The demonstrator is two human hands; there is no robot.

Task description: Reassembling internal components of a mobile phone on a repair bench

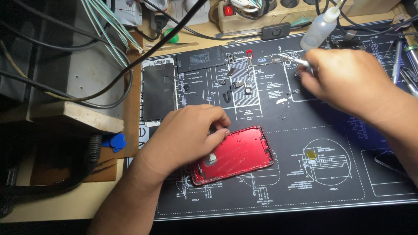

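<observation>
A black repair mat (pixel 305 174) printed with white diagrams was spread over a wooden counter (pixel 56 204), seen from above. Near the mat's lower left, a red phone housing (pixel 237 154) lay open side up, tilted at an angle. The left hand (pixel 187 135) was rested on the housing's upper left corner, its fingers curled and pressed down onto the rim – nothing was seen pinched between them.

Toward the mat's upper right, the right hand (pixel 348 80) was closed around a thin metal tool (pixel 294 60), probably tweezers, whose tip was pointed left at a small circuit board (pixel 272 58). Just behind that hand, at the mat's top edge, a clear squeeze bottle (pixel 320 30) with a narrow nozzle was stood.

At the mat's upper left corner, a detached phone screen (pixel 159 91) was laid face down, with a flat black battery (pixel 200 58) just to its right. Small black parts and screws (pixel 237 85) were scattered between the battery and the circuit board. Off the mat's left edge, blue triangular picks (pixel 114 141) were left on the counter – and dark cables (pixel 109 82) were draped above them.
</observation>
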